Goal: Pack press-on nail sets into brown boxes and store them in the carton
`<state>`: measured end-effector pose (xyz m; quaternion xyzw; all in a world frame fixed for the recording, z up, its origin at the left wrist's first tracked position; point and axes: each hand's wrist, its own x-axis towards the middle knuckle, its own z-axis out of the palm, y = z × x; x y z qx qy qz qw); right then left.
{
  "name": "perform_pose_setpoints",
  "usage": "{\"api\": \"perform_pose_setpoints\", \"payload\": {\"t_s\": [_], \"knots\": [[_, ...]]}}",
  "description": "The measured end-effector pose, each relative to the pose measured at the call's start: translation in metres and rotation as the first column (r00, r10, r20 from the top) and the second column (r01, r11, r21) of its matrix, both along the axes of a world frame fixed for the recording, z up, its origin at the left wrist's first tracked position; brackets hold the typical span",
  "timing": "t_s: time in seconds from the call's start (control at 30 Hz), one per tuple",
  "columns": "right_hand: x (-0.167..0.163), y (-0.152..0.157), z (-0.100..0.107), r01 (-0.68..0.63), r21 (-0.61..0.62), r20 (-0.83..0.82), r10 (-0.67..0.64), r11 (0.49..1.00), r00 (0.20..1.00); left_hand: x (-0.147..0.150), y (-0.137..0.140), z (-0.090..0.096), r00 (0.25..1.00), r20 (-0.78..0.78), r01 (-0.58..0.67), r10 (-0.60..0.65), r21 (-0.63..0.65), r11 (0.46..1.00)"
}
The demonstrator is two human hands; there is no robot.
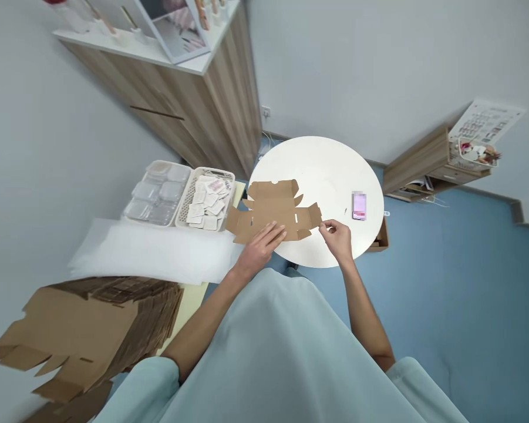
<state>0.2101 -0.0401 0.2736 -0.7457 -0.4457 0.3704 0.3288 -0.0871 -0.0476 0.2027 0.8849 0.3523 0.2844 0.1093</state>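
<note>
Flat cardboard box (273, 207) lies unfolded on the round white bench (330, 161), its left flap reaching past the rim. My left hand (259, 249) rests on its near part, fingers stretched out and close together, palm down, gripping nothing. My right hand (338, 239) is at the right flap's corner, thumb and forefinger narrow; whether they pinch the card, I cannot tell. Phone (359, 205) to the right, apart from the cardboard. On my left: basket of white packets (209, 200), clear plastic boxes (161, 191) beside it, white sheets (154, 249) nearer, then stacked cardboard (88, 329).
</note>
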Motion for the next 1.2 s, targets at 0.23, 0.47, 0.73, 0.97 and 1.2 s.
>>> {"api": "perform_pose_setpoints", "payload": {"t_s": [0.23,0.47,0.73,0.97,1.2], "knots": [[0.088,0.003,-0.083,0.101,-0.121,-0.100,-0.114,0.987,0.988,0.088,0.029,-0.086,0.986,-0.019,0.157,-0.164,-0.201,0.967],[0.109,-0.016,-0.167,0.116,-0.275,-0.085,-0.145,0.954,0.986,0.130,0.027,-0.143,0.942,-0.216,0.081,-0.258,-0.599,0.797],[0.109,-0.023,-0.190,0.138,-0.506,0.106,-0.098,0.851,0.990,0.138,0.013,-0.169,0.906,-0.389,-0.194,-0.170,-0.734,0.651],[0.082,0.038,-0.171,-0.084,-0.324,0.129,0.132,0.942,0.983,0.105,0.019,-0.183,0.914,-0.405,-0.323,-0.006,-0.739,0.592],[0.042,0.084,-0.197,-0.197,-0.482,0.095,0.274,0.854,0.957,0.093,0.027,-0.178,0.937,-0.346,-0.328,0.041,-0.836,0.439]]}}
